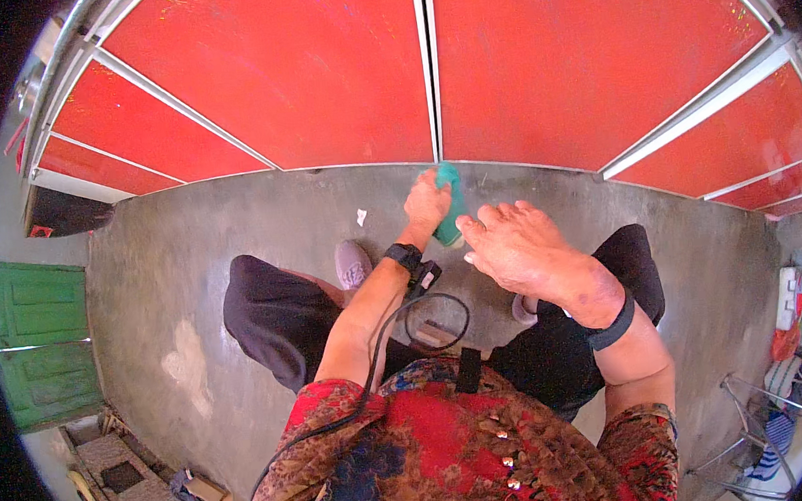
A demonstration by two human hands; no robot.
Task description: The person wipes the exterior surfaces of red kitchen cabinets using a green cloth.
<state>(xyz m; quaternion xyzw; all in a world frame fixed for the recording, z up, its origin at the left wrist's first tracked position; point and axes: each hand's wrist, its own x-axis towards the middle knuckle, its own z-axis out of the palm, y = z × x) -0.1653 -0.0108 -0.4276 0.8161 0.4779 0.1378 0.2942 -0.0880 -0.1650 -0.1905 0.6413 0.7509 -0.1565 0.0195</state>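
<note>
My left hand (429,199) grips a green cloth (451,208), with its fingers closed on the upper part near the foot of the red cabinet doors (274,77). The cloth hangs down beside the hand, and its lower end shows a pale edge. To the right, my right hand (514,245) is raised with its fingers apart and nothing visible in it; its palm is hidden. A black device on a strap sits at my left wrist, with a black cable looping from it. A dark band circles my right wrist.
Grey concrete floor (162,269) lies around my feet, with a small white scrap (361,217) on it. A green door (41,342) stands at far left. A wooden bench-like piece (126,477) and a cardboard box (212,497) are lower left. A metal-framed stool (761,427) stands lower right.
</note>
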